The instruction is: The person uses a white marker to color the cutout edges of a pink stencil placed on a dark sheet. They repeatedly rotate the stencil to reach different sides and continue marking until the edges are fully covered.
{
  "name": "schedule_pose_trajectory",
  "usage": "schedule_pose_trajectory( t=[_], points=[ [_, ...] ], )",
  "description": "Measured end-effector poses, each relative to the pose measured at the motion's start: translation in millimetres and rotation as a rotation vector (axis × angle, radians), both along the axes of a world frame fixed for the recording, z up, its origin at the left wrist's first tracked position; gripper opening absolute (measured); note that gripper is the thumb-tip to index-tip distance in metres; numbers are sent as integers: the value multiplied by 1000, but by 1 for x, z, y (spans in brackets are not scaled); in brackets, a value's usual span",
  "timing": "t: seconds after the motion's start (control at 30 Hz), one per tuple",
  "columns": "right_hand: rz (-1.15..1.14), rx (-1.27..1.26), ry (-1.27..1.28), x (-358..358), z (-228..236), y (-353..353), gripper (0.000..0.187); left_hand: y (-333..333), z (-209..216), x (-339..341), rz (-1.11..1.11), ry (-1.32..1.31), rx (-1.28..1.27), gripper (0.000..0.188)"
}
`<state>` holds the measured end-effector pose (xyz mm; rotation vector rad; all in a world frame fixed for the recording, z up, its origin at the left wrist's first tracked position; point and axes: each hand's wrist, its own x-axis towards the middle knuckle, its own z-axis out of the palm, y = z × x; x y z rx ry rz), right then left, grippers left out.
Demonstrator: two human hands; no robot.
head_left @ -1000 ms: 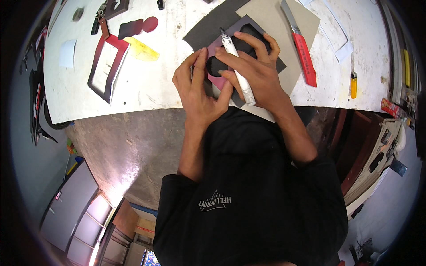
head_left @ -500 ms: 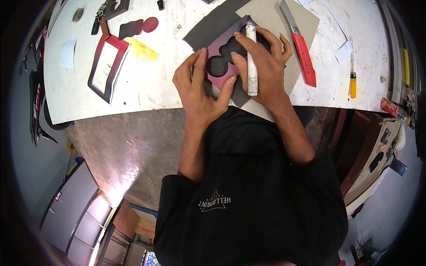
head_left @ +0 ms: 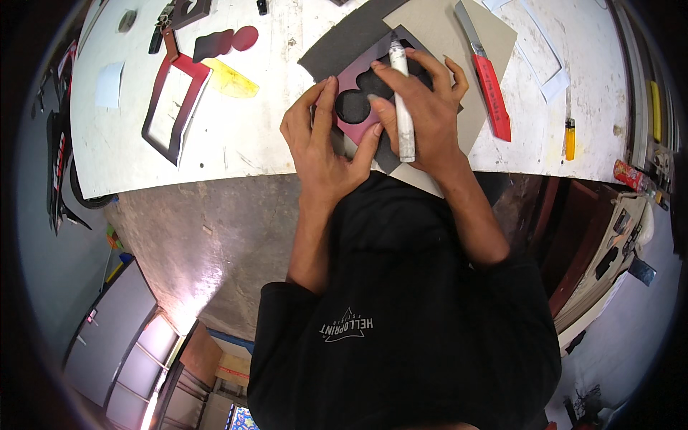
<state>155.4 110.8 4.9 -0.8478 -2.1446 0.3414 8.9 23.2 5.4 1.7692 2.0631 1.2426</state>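
A pink-to-dark sheet with rounded cut-outs lies on a dark grey foam-like sheet, and black shows through its openings. My left hand grips the near left corner of the cut-out sheet, thumb on the near edge and fingers on the left edge. In my right hand is a white marker, held between thumb and fingers with its dark end pointing away from me. That hand rests over the right part of the sheet and hides some of the openings. Whether the marker touches anything cannot be seen.
Beneath the sheets is a beige board. A red-handled utility knife lies on its right side. Farther right are a yellow lighter and a white frame. At left lie a red-black frame and a yellow piece.
The marker has tilted slightly, its far end shifting left and a little nearer to me. My right fingers have shifted slightly with it. My left hand stays at the sheet's corner.
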Motion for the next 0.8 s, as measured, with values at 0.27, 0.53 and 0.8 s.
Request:
schedule_pose_trajectory(
  t=[0.27, 0.53, 0.8],
  points=[
    [93, -14, -22, -1, 9, -4, 42, -1, 0, -1, 6, 15, -3, 73],
    [2, -2, 12, -2, 3, 0, 38, 0, 0, 0, -4, 5, -11, 78],
    [75, -104, 438, 7, 12, 1, 28, -3, 5, -5, -54, -205, 78, 94]
  ],
)
